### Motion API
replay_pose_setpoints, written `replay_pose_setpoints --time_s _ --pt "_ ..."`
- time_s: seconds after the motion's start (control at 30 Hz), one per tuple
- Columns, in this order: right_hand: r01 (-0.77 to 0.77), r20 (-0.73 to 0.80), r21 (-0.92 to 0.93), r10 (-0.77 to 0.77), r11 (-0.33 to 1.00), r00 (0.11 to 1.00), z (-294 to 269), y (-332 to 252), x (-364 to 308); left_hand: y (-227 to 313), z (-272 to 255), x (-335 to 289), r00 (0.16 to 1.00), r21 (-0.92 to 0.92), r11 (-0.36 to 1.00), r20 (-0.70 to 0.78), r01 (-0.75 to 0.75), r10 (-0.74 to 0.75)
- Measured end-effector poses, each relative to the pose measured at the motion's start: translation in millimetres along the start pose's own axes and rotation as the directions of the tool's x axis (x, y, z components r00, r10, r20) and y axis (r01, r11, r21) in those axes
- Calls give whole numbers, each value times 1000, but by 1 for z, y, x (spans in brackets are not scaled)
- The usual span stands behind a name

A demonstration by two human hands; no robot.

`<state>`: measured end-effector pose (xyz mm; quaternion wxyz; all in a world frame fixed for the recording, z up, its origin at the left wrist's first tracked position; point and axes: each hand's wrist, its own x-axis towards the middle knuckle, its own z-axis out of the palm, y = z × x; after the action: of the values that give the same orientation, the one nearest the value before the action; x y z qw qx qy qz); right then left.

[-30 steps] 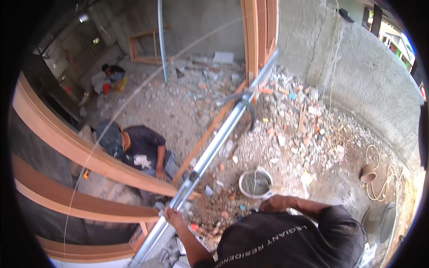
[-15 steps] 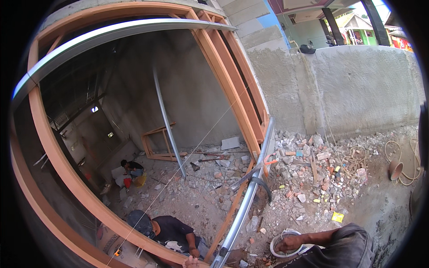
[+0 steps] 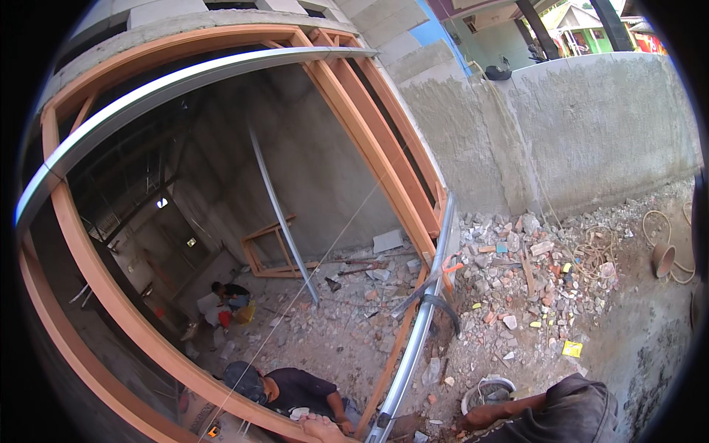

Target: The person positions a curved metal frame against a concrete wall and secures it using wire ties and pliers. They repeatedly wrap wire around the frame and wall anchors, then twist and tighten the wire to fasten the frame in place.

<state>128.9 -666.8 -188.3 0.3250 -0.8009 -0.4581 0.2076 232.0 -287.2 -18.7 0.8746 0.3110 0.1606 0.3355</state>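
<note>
View's tilted up since a second ago, so the wooden frame (image 3: 369, 140) fills it. One hand (image 3: 321, 427) rests beside the metal rail (image 3: 413, 347)'s lower end; can't tell its grip.

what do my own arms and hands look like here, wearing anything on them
Only a little shows at the lower edge. The left hand is bare: no glove, ring or watch in view, and its wrist is cut off by the frame. The right forearm is bare too and comes out of a dark grey short-sleeved shirt. The right hand itself is too dim to make out.
</note>
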Motion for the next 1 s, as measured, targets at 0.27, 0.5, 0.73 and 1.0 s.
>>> replay_pose_setpoints --time_s 0.27,0.5,0.73,1.0 --pt "-236 -232 251 295 939 927 -11 -46 29 3 50 -17 999 24 999 -41 -30 31" --pt "-223 -455 177 281 959 845 -29 -77 11 -24 19 -9 985 148 988 -170 41 -15" --pt "-308 -486 53 294 950 823 -25 -83 1 -50 -36 -7 962 359 925 -273 122 -21" --pt "-272 -402 167 317 948 859 -4 -88 -9 -68 -82 -22 940 508 848 -340 150 37"
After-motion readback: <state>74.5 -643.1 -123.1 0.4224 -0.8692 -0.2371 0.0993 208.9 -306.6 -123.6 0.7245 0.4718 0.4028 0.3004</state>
